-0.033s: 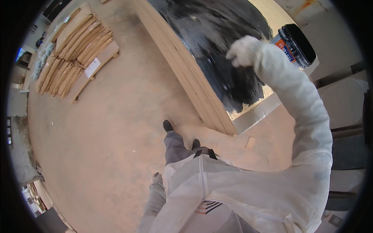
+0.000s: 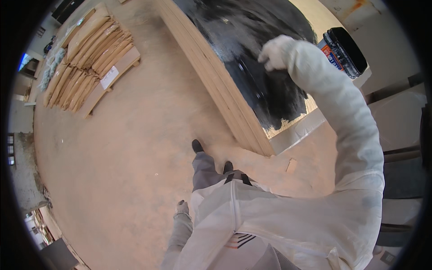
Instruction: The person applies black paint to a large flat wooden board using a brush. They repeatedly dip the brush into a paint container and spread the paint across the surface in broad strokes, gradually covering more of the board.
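Right hand (image 2: 275, 53), in a white glove, is out over the wet-looking black coating (image 2: 274, 101) on top of a stack of boards (image 2: 213, 76), fingers curled in; can't tell if it's gripping anything, since the glove hides whatever's underneath. Left hand (image 2: 182, 208) hangs down beside the body, also gloved and curled, too small to say if it's holding something. So that's two hands, one stack and one bucket (image 2: 330, 55), dark with a colored label, standing by the stack's right edge just past the right arm. The coated top is ahead and to the right, with bare pale wood showing along the edges. Also around: two dark shoes (image 2: 196, 146) on the dusty floor (image 2: 117, 157), one small scrap (image 2: 291, 165) near the stack's close corner, and off to the left, two rows of brown wrapped bundles (image 2: 90, 49) with one white paper sheet (image 2: 109, 77) at the front. The puffy right sleeve (image 2: 333, 94) is in the way, blocking part of the stack's right side.
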Demonstrator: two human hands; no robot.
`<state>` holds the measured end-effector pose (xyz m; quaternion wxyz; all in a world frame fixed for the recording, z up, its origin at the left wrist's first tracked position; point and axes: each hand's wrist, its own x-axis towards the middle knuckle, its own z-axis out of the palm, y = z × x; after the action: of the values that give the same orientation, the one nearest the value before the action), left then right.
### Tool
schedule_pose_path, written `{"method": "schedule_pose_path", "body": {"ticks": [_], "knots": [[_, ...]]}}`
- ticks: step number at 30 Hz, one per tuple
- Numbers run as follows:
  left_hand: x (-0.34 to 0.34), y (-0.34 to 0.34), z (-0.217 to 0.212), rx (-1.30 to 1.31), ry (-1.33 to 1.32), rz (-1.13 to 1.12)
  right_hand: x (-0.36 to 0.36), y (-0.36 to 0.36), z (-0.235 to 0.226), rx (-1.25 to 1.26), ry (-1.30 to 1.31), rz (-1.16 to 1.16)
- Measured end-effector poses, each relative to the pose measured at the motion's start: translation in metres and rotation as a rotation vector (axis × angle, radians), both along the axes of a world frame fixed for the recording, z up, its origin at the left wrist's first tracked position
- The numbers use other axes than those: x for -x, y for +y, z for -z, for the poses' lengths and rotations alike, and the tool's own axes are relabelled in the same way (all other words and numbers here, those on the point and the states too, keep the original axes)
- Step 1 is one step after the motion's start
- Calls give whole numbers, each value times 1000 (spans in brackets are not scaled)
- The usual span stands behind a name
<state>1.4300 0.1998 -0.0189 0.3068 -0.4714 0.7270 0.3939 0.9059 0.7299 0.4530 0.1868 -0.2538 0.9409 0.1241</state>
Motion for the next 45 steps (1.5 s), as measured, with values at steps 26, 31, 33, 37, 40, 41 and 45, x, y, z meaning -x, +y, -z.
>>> {"method": "schedule_pose_path", "body": {"ticks": [26,31,33,37,40,41,45], "knots": [[88,25,-14,-51,232,105,-140,90,-15,53,-75,236],[108,15,-29,35,247,192,-136,127,-23,308,-218,534],[108,14,-30,55,209,227,-136,145,-11,463,-222,592],[93,26,-20,0,167,208,-140,165,8,810,-305,647],[68,18,6,-118,121,156,-139,162,30,946,-381,812],[65,16,8,-164,97,138,-141,152,22,900,-403,863],[73,19,2,-232,52,125,-127,125,26,1005,-364,860]]}}
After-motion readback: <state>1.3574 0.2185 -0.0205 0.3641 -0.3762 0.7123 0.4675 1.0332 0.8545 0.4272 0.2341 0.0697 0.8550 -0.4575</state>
